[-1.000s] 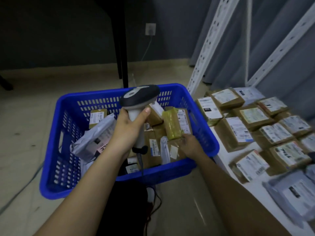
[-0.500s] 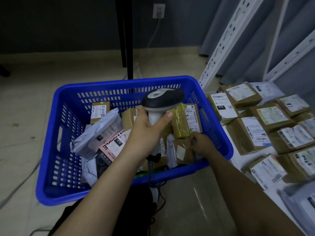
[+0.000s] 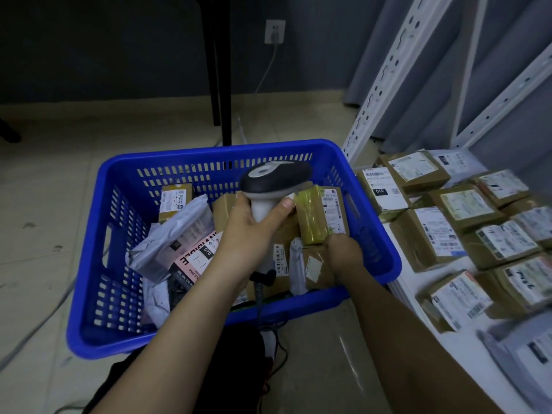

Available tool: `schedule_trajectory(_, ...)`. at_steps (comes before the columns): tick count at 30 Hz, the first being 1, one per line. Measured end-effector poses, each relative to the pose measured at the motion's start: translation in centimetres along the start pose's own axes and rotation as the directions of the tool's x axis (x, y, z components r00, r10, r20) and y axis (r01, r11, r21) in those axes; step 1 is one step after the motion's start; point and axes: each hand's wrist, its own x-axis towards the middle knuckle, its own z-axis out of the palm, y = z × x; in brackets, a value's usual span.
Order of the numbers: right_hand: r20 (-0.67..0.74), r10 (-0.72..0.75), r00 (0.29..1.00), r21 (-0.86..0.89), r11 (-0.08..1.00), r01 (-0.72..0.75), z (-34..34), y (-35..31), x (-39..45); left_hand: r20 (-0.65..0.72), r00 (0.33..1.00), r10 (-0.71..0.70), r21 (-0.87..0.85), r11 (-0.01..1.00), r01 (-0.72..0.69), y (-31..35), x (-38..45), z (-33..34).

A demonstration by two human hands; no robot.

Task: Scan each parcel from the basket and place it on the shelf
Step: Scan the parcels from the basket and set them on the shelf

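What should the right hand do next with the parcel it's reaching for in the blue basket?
Probably lift the yellow-taped brown parcel clear of the blue plastic basket and turn its label toward the grey handheld scanner. The right hand grips its lower end; the left hand holds the scanner just above.

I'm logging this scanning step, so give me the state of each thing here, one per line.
Left hand: grips the scanner's handle.
Scanner: held upright over the basket.
Right hand: in the basket, holds the yellow-taped parcel's lower end.
Yellow-taped parcel: tilted, label up.
Blue basket: on the floor, holding parcels.
Shelf parcels: lying label up.
Wall socket: cable plugged in.
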Motion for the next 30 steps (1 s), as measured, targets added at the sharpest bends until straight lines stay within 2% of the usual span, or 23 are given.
schedule_trajectory(3, -0.135, -0.057, 0.989, -0.017, 0.998, 0.055, -1.1, 1.5, -0.3, -0.014, 1.0, -0.002, 0.014, 1.0, 0.002, -0.3, 0.2, -0.3)
schedule_trajectory(5, -0.285, -0.035, 0.958, 0.158, 0.984, 0.083, -2.4, 2.7, -1.1, -0.028, 1.0, 0.009, 0.029, 1.0, -0.008, -0.4, 0.4, -0.5)
schedule_trajectory(7, -0.371, 0.073, 0.926, 0.429, 0.898, 0.101, -4.4, 3.6, -2.6, -0.041, 0.999, 0.0, 0.027, 1.0, 0.001, -0.6, 0.5, -0.7)
schedule_trajectory(9, -0.398, 0.22, 0.891, 0.655, 0.748, 0.108, -6.7, 4.1, -4.9, -0.055, 0.999, 0.004, 0.029, 1.0, -0.003, -0.7, 0.6, -0.9)
schedule_trajectory(12, -0.293, 0.439, 0.849, 0.908, 0.407, 0.103, -8.4, 4.5, -8.2, -0.062, 0.998, 0.014, 0.025, 1.0, -0.013, -0.6, 0.5, -0.8)
schedule_trajectory(15, -0.123, 0.524, 0.843, 0.992, 0.064, 0.105, -8.6, 4.5, -10.9, -0.018, 1.0, 0.003, 0.004, 1.0, -0.003, -0.4, -0.1, -0.1)
schedule_trajectory(17, -0.058, 0.543, 0.838, 0.994, -0.044, 0.098, -8.3, 4.3, -12.4, 0.025, 1.0, 0.011, 0.021, 1.0, -0.011, -0.4, -0.6, 0.4)
schedule_trajectory(21, 0.007, 0.598, 0.801, 0.991, -0.114, 0.076, -7.6, 4.5, -14.7, 0.093, 0.996, 0.002, 0.0, 1.0, -0.002, -1.4, -1.5, 1.7)
schedule_trajectory(26, -0.015, 0.651, 0.759, 0.997, 0.064, -0.035, -6.8, 5.4, -16.5, 0.209, 0.973, -0.102, -0.042, 0.993, 0.113, -2.7, -3.1, 4.1)
schedule_trajectory(30, -0.026, 0.646, 0.763, 0.994, 0.096, -0.048, -6.3, 4.9, -17.6, 0.27, 0.953, -0.138, -0.035, 0.988, 0.153, -3.2, -3.9, 5.7)
